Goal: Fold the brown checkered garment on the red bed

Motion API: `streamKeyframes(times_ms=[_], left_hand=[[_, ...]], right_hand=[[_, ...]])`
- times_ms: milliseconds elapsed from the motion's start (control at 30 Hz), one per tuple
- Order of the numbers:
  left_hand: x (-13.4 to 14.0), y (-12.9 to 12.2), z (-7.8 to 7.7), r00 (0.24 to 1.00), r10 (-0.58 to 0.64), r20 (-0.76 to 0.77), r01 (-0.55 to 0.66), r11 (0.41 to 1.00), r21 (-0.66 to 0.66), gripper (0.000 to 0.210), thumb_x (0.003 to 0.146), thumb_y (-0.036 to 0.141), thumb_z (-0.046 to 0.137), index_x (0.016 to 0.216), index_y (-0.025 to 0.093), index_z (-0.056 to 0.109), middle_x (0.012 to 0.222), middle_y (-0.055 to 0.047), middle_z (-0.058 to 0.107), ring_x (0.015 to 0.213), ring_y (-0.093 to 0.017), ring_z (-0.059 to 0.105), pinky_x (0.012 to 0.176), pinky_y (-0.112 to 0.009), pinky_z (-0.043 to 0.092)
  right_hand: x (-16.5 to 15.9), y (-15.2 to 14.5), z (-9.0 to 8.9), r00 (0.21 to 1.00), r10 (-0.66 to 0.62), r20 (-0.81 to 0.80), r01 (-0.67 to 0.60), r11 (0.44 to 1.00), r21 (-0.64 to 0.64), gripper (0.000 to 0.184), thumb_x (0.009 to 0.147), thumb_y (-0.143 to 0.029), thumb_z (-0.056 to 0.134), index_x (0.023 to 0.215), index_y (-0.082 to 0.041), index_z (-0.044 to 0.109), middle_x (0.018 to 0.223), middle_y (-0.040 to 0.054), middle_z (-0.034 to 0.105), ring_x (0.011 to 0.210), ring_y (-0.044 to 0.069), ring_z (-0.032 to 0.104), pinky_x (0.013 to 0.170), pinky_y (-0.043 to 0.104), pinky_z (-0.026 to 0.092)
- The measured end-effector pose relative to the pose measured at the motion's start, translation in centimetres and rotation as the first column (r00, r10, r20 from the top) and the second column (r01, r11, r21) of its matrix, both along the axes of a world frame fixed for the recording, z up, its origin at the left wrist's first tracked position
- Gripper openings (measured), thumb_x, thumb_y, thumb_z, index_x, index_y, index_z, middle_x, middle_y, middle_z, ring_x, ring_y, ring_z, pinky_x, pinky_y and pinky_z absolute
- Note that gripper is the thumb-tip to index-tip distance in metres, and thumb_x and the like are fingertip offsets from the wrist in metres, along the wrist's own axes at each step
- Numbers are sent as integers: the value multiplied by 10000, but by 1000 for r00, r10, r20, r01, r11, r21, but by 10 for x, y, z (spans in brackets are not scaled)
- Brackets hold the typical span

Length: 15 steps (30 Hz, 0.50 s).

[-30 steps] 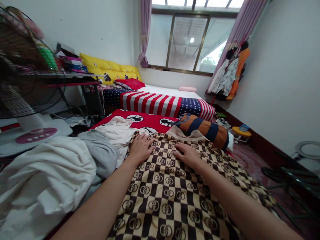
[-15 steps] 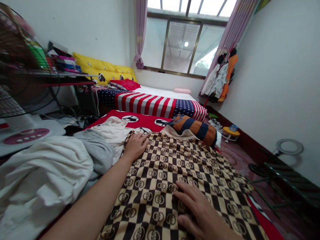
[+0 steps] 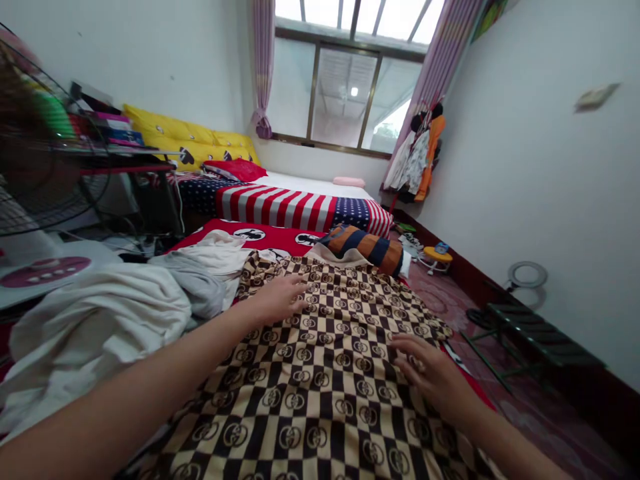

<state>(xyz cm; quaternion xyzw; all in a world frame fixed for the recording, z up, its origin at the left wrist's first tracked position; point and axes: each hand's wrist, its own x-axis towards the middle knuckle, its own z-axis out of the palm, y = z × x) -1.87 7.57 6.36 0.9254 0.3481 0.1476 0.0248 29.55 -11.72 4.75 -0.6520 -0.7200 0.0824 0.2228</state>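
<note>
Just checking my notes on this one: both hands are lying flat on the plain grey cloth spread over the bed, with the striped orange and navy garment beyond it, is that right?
Not quite. In the head view both the left hand and the right hand rest on the brown and tan checkered cloth, not a plain grey one. The grey cloth lies bunched to the left, untouched. The striped orange and navy garment does lie beyond it.

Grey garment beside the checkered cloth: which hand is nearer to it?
Left. The left hand lies flat on the checkered cloth, just right of the grey garment. The right hand rests near the cloth's opposite edge, farther away.
</note>
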Motion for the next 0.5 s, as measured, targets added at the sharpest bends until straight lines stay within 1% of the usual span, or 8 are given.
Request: streamKeyframes(times_ms=[67, 133, 200, 233, 300, 367, 433, 500], left_hand=[[-2, -18, -16, 1000, 16, -21, -17, 997, -70, 524, 884, 487, 498, 1362, 274, 480, 1468, -103, 411, 1341, -275, 383, 1087, -424, 302], [-10, -27, -35, 997, 53, -55, -59, 992, -111, 590, 889, 547, 457, 1411, 275, 412, 1519, -113, 317, 1404, -290, 268, 1113, -464, 245], [-21, -32, -46, 995, 71, -71, -79, 990, -114, 587, 898, 542, 444, 1415, 266, 408, 1535, -115, 275, 1424, -297, 208, 1127, -482, 205], [-28, -34, -48, 995, 72, -67, -79, 991, -109, 579, 899, 515, 460, 1416, 260, 406, 1539, -115, 263, 1426, -296, 198, 1132, -472, 203], [-42, -41, -43, 997, 56, -57, -62, 992, -111, 585, 880, 440, 530, 1420, 255, 400, 1549, -112, 242, 1425, -293, 206, 1130, -428, 233], [-56, -52, -32, 998, 19, -53, -26, 992, -122, 555, 852, 363, 584, 1383, 271, 452, 1547, -98, 254, 1410, -286, 250, 1118, -389, 269], [-71, -69, -18, 999, -13, -50, 5, 989, -150, 443, 844, 324, 592, 1283, 279, 559, 1480, -87, 368, 1338, -270, 377, 1080, -354, 327], [-83, -90, -7, 998, -33, -47, 23, 978, -207, 340, 843, 316, 588, 1178, 270, 629, 1298, -77, 531, 1165, -234, 531, 984, -310, 407]], right_hand=[[28, 13, -6, 986, -148, 70, 145, 988, 51, 310, 868, -330, 466, 1091, -210, 644, 1115, 97, 642, 914, 228, 636, 850, 382, 498], [51, 25, -11, 957, -249, 151, 245, 969, 42, 343, 841, -319, 479, 1106, -178, 645, 1117, 121, 632, 881, 236, 635, 814, 381, 498], [64, 31, -11, 945, -245, 218, 260, 965, -38, 347, 804, -313, 511, 1072, -159, 670, 1142, 142, 621, 921, 261, 629, 823, 388, 490], [65, 31, -9, 950, -215, 228, 237, 969, -74, 347, 793, -319, 522, 1058, -159, 678, 1139, 143, 623, 938, 270, 626, 829, 389, 487], [57, 25, 0, 972, -139, 191, 156, 985, -77, 356, 793, -353, 528, 1065, -178, 678, 1134, 131, 630, 978, 277, 616, 856, 390, 475], [39, 10, 11, 993, -42, 111, 45, 999, -26, 348, 814, -395, 520, 1067, -214, 674, 1138, 107, 634, 1015, 269, 604, 886, 379, 462], [17, -11, 19, 998, 58, 38, -56, 998, -40, 309, 834, -417, 513, 1033, -249, 680, 1108, 85, 644, 977, 244, 616, 857, 346, 473], [-5, -34, 22, 994, 111, -11, -111, 982, -150, 261, 850, -408, 510, 996, -276, 680, 1022, 65, 658, 855, 209, 632, 747, 299, 491]])
